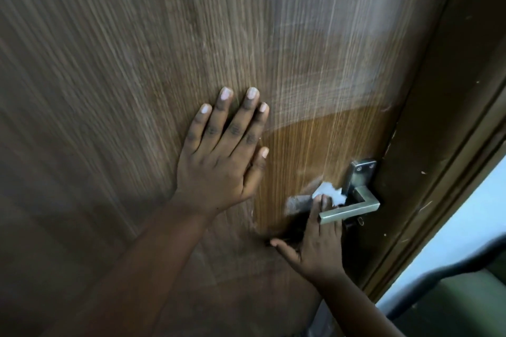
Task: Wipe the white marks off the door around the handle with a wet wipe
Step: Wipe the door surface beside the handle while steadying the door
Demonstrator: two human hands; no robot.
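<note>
A brown wood-grain door [137, 63] fills the view. Its silver lever handle [353, 208] and backplate sit at the lower right. My left hand [221, 156] lies flat on the door with fingers spread, left of the handle, holding nothing. My right hand [320, 238] reaches up under the lever and presses a white wet wipe [328, 191] against the door just left of the backplate. The lever hides part of those fingers. A darker, wet-looking patch [323, 145] spreads above the handle, and a pale smear [297, 203] lies left of the wipe.
The dark brown door frame [443, 145] runs along the right side, with small white specks on it. A bright pale wall [462, 230] and a dark curved object [451, 298] show past the frame at the lower right.
</note>
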